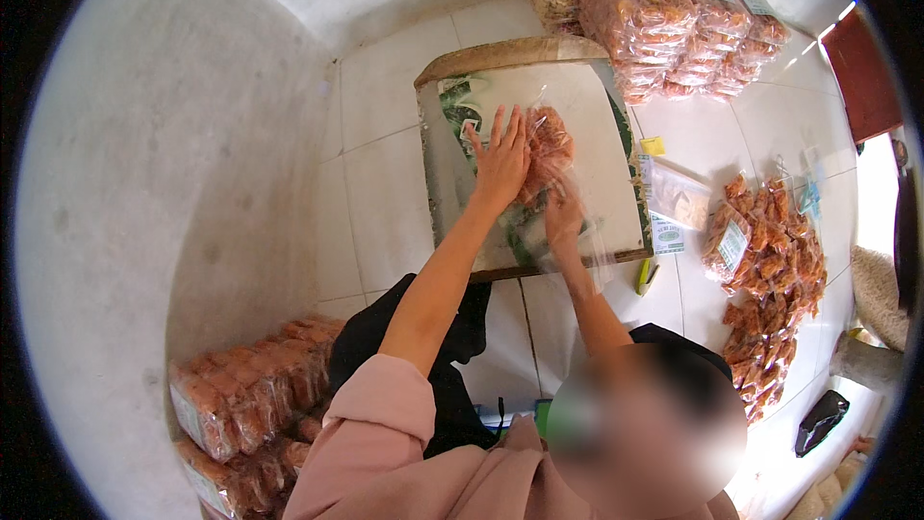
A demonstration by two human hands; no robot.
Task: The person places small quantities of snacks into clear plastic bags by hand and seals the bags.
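Observation:
A clear plastic bag of reddish-brown snack pieces (551, 131) lies on a low, worn wooden table (608, 191) in front of me. My left hand (498, 162) rests flat along the bag's left side, fingers spread and pointing away from me. At the near end of the bag, my right hand (563, 217) has its fingers curled into the loose plastic. That hand is a little blurred, and the film hides part of its fingers. Loose clear plastic (592, 253) trails over the table's near edge beside my right wrist.
Stacked snack bags (639, 7) stand behind the table; more (253, 390) are piled at lower left. Smaller filled bags (776, 253) lie on the floor at right. Printed labels (667, 232), a plastic packet (678, 195) and a yellow-green stapler-like tool (646, 277) lie beside the table.

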